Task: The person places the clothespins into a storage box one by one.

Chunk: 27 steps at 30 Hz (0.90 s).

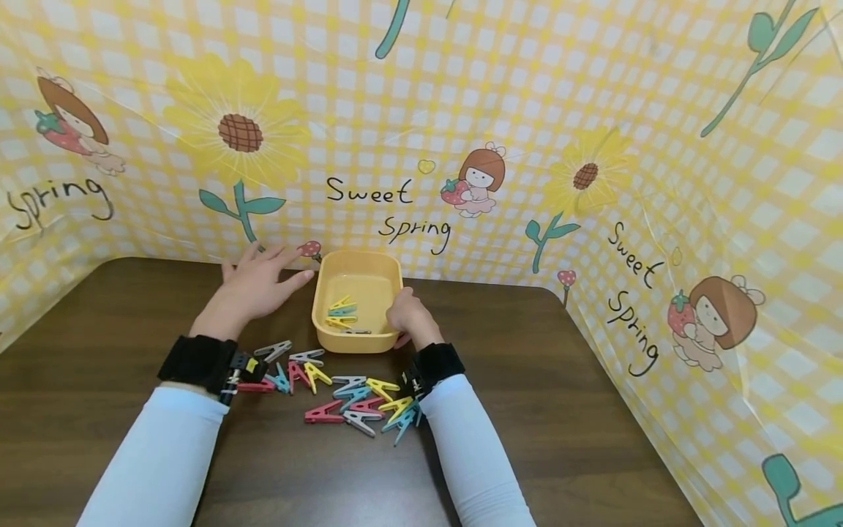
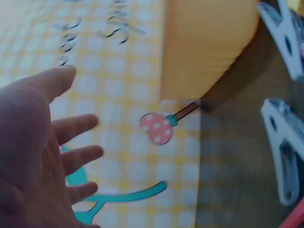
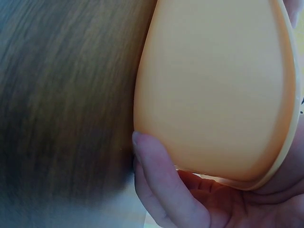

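I see my right hand (image 1: 410,316) just right of centre in the head view, gripping the near right corner of the rounded yellow plastic tub (image 1: 358,348). The right wrist view confirms it: the fingers (image 3: 164,185) curl under the tub's rim (image 3: 280,156), with the orange-yellow wall filling the right half of that frame. The tub sits on the dark brown wooden table (image 1: 593,410), close to the yellow checked backdrop sheet (image 1: 500,88) printed with sunflowers.

Inside the tub, toward its left side, lie a few small plastic clothes pegs (image 1: 342,312), yellow and teal. A loose scatter of coloured plastic pegs (image 1: 356,402), red, grey, yellow and teal, lies on the table below the tub, between my two wrists.

My left hand (image 1: 258,287) is left of the tub, fingers spread wide and straight, holding nothing; its fingertips are near the tub's left wall. In the left wrist view the open palm (image 2: 33,161) fills the lower left, with two grey pegs (image 2: 285,156) at the right edge.
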Tool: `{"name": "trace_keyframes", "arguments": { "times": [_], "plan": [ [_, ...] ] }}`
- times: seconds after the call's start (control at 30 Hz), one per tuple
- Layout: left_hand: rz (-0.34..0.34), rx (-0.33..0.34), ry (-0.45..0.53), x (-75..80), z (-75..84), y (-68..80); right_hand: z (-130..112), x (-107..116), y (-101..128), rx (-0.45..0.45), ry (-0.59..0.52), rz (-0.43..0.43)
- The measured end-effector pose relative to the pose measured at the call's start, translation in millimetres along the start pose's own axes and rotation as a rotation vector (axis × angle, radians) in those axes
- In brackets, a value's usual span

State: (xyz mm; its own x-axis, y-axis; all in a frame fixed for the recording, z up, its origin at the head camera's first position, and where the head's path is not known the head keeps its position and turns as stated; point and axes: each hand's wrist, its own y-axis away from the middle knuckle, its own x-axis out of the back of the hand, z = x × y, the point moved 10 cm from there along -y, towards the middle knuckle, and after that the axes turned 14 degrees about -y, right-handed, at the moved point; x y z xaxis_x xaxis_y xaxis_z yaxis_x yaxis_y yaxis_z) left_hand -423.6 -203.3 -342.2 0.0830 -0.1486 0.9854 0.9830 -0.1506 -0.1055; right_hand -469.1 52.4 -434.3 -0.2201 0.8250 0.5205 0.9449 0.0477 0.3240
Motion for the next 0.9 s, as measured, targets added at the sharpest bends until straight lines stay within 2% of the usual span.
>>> {"name": "trace_keyframes", "arguments": {
  "times": [0.17,0.23,0.37,0.47,0.6,0.73,0.9],
  "plan": [
    [-0.046,0.043,-0.014,12.0,-23.6,17.7,-1.3,-2.1,0.0,0.011,-0.017,-0.008],
    [-0.092,0.050,-0.021,14.5,-31.9,25.3,-2.2,-2.8,0.1,0.015,-0.017,-0.010],
    [-0.209,0.006,-0.032,12.1,-39.7,39.3,-5.1,-3.1,1.4,0.021,-0.020,-0.016],
    [-0.299,-0.025,-0.031,6.6,-36.9,47.8,-6.8,-2.4,1.9,0.023,-0.023,-0.018],
    [-0.398,-0.005,-0.029,-3.6,-30.6,57.5,-5.9,-1.0,1.1,0.011,-0.011,-0.008],
    [-0.430,0.021,-0.040,-12.2,-23.6,61.8,-1.6,-1.7,-0.1,-0.015,0.009,-0.007],
    [-0.464,0.010,-0.050,-23.5,-12.7,60.0,-1.1,-1.1,-1.0,-0.016,0.015,-0.007]
  ]
}}
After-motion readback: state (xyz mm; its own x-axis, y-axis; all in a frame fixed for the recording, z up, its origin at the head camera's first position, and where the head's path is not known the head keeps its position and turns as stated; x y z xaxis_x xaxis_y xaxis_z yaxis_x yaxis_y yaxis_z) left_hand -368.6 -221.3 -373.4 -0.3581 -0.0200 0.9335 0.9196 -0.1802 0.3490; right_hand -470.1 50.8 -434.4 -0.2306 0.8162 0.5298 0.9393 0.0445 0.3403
